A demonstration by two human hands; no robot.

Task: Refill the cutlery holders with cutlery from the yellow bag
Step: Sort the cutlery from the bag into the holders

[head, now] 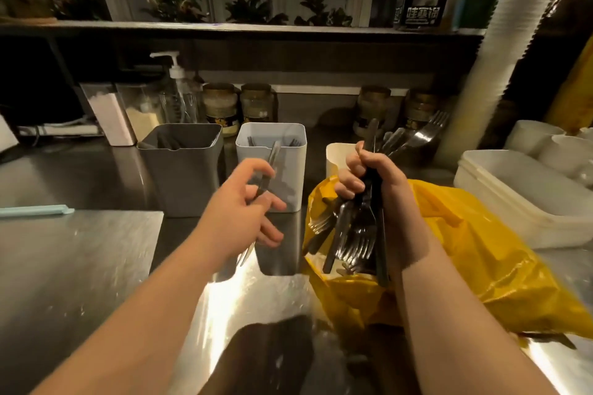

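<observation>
L hand (239, 202), fingers half curled, pinches one fork (272, 159) betw thumb & forefinger: handle up in front of the white holder (295, 167), tines low by the wrist. R hand (372, 176) fisted tight round a mixed bundle (356, 234) of forks & dark-handled pieces, held over the open yellow bag (487, 253), which lies slumped on the steel counter (80, 266) at right. Some tines stick up above the fist, others hang below it. More cutlery prob in the bag, can't see inside.

Grey holder (183, 176) left of the white one, a few handles inside each; cream holder (333, 154) just behind the R fist, contents hidden.

Step, prob: feeding pieces one by one from bundle to holders. Task looks early, holders far from full.

Risks:
- Light pinch on the fork, held off-centre: could swing or slip, hit the counter.
- Bundle packed both ways up: loosening the fist to free one piece may let several slide out, back into the bag or past its edge.
- Raised tines near the tall cup stack (500, 58): a wide swing could snag it.
- Fork dropped in hard or at a slant could tip the light holder or land tines-up.
</observation>
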